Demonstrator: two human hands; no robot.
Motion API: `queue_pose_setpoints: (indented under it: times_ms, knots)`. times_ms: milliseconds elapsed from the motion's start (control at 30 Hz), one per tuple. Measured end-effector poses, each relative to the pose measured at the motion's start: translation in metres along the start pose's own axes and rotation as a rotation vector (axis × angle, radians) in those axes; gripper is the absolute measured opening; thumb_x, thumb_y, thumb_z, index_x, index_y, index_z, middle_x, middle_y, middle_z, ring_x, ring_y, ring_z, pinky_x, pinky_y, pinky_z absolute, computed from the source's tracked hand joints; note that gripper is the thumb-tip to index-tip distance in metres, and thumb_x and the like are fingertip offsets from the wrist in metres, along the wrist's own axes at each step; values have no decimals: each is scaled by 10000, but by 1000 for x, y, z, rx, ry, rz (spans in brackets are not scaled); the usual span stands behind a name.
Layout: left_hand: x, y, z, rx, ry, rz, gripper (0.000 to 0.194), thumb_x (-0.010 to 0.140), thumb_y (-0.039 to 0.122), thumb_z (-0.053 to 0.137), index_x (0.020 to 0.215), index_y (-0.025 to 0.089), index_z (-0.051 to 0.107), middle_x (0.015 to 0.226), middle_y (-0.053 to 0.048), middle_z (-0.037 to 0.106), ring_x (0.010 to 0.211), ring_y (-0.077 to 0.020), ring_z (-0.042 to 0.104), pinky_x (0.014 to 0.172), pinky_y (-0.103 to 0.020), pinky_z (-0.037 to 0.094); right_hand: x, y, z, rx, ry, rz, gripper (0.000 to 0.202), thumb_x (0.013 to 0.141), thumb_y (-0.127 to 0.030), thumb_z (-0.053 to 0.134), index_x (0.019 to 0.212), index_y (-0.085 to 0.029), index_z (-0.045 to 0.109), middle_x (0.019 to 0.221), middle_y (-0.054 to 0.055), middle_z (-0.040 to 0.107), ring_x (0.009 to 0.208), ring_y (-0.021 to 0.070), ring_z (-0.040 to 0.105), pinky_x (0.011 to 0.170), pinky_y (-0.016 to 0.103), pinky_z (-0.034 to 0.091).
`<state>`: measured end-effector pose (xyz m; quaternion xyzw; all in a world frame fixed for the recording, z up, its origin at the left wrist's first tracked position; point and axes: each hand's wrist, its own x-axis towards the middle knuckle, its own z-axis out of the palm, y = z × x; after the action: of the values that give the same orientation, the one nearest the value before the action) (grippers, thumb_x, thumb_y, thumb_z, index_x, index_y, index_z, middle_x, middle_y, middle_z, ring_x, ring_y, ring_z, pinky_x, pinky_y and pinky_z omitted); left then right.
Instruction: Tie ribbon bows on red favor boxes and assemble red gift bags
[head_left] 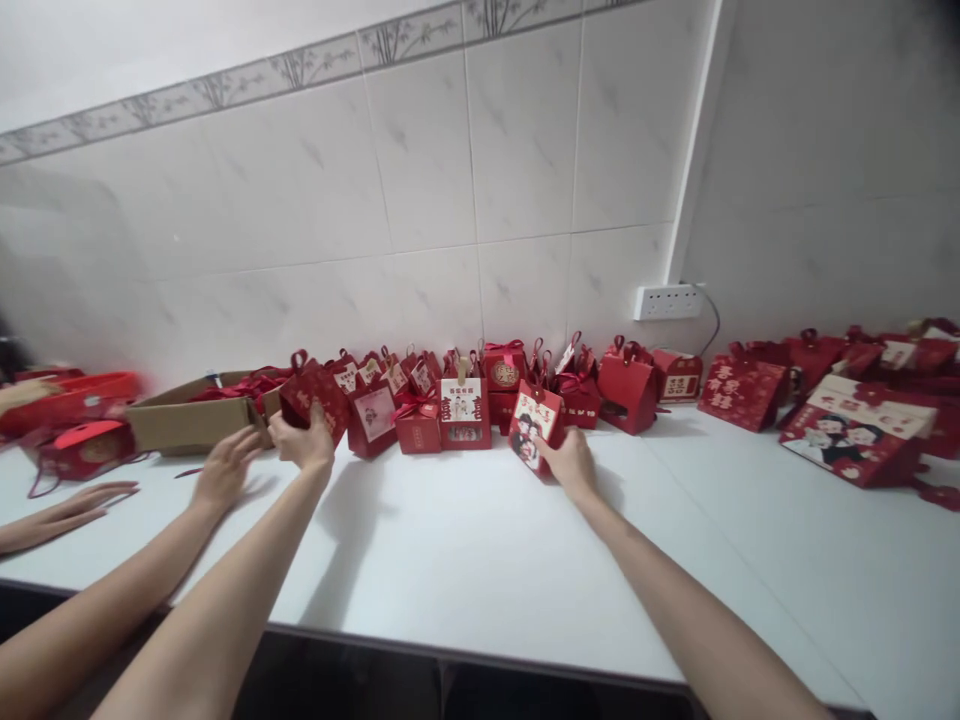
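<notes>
My left hand (304,440) is closed round a red gift box (306,388) with a loop on top, lifted a little above the table and tilted. My right hand (571,462) grips the side of a red and cream gift box (531,430) printed with a cartoon couple. That box leans slightly at the front of a row of similar ones. Between my hands stand a red box with a pale square picture (373,412), a small red box with a ribbon (420,428) and a white-fronted box (464,412).
Another person's hand (229,468) is beside my left forearm, with a second hand (94,505) further left. A cardboard box (187,425) holds red ribboned items. Several red boxes (862,435) crowd the right. A power strip (667,302) is on the tiled wall.
</notes>
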<state>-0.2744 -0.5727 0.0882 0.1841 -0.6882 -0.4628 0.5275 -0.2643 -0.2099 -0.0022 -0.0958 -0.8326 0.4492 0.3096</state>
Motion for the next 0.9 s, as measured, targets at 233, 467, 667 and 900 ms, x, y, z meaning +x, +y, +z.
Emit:
queue_pose_setpoints:
  times_ms: [233,467,667,900]
  knots:
    - [-9,6,-17,-54,88,-108,387,661,329,687,940,184,461,996,-73,558,984,-277,567,953,-482,432,8,-5,0,87,111,-27,340,638,-438,627,838,-189,509,893,145,644,863,311,626,731,416,504]
    - [-121,50,-34,-345,-217,51,412,651,409,708,948,188,527,898,-42,611,775,-189,586,735,-348,525,24,43,-90,143,263,-26,542,686,-540,512,1066,-156,466,1079,186,629,976,312,605,858,448,471]
    - [-204,82,16,-580,-906,155,318,718,400,640,920,165,569,818,-45,671,728,-186,638,671,-300,533,14,44,-78,157,135,-112,533,766,-491,482,1165,-138,460,1141,175,633,1008,270,612,863,393,487]
    - [-230,52,41,-527,-1237,252,306,794,351,577,1020,145,575,930,-76,690,829,-220,650,744,-330,526,8,36,-78,152,-35,-328,457,710,-503,625,1021,-169,598,1006,103,663,927,249,617,810,406,503]
